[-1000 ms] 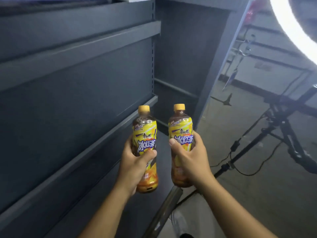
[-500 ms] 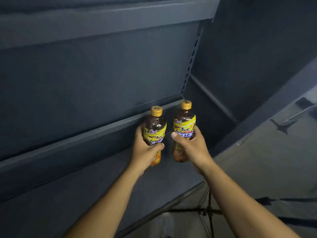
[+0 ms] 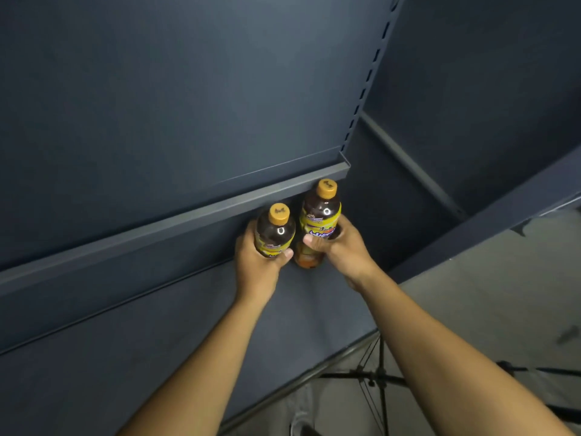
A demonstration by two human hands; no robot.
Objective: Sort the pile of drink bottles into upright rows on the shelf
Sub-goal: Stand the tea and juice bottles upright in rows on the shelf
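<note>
Bottles of brown drink, two of them, are held upright side by side in front of the dark blue shelf; the left bottle point(image 3: 276, 236) is in the left hand point(image 3: 256, 267) and the right bottle point(image 3: 320, 215) is in the right hand point(image 3: 344, 248); on each hand the fingers point(image 3: 344, 226) are curled round the yellow label, thumb in front; each bottle has an orange cap point(image 3: 279, 214) on top; the right bottle is further back, its top just under the front edge of the upper shelf board point(image 3: 157, 229); the bottles are just beside each other, and I cannot tell if they touch; their bottoms are low by the lower shelf board point(image 3: 141, 357), but I cannot tell if they rest on it; a black stand point(image 3: 379, 377) is on the grey floor point(image 3: 487, 309) to the right.
</note>
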